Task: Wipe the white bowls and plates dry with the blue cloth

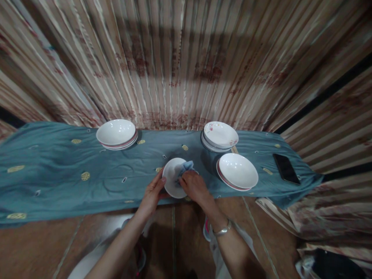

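A white bowl [171, 190] is held over the near edge of the cloth-covered table, its inside facing up toward me. My left hand [154, 190] grips its left rim, thumb on the inner edge and fingers underneath. In my right hand [194, 185] a light blue cloth [187, 166] is bunched up and pressed against the inside of the bowl on the right. Part of the cloth is hidden under my fingers. To the right stands a stack of white bowls [238, 170], a short way from my right hand.
Another bowl stack [116, 131] stands at the back left, and a stack of flower-patterned plates [221, 134] at the back right. A black phone [286, 168] lies near the right end of the teal tablecloth [107, 174]. Behind the table hangs a striped curtain [174, 66].
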`<state>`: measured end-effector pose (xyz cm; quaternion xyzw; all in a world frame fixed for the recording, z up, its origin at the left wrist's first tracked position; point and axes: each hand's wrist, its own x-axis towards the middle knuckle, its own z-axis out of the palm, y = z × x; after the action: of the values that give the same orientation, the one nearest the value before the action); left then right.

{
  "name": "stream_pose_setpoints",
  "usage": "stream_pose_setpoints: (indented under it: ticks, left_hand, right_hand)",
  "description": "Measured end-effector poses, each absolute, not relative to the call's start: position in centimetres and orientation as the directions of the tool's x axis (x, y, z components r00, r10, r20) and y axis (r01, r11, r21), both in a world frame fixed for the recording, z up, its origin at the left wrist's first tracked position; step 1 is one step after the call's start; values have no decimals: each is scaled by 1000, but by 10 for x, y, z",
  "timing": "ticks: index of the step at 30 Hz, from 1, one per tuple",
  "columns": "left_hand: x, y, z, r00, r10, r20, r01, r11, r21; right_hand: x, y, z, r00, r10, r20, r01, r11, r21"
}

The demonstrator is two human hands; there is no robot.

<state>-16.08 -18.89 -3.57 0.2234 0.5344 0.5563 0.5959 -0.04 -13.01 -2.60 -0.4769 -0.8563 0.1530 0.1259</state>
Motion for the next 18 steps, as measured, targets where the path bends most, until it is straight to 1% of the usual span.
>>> stream_pose_setpoints:
  ticks: [4, 7, 12, 18]
  left_hand:
    - [-160, -189, -34, -179, 905, -386, -437, 279, 855]
    - [-160, -190, -34, -175, 903, -392, -443, 283, 851]
    - [-159, -190, -32, -183, 900, -395, -455, 278, 846]
    - [-159, -191, -31, -170, 905, -389, -458, 277, 845]
  right_hand:
    - [-1, -127, -36, -490, 848, 201, 705, 521, -481]
    - [-2, -127, -41, -489, 838, 241, 625, 530, -574]
    - [-10, -126, -49, -532, 816, 227, 413, 484, -772]
    - [-14, -125, -44, -592, 798, 112, 184, 269, -946]
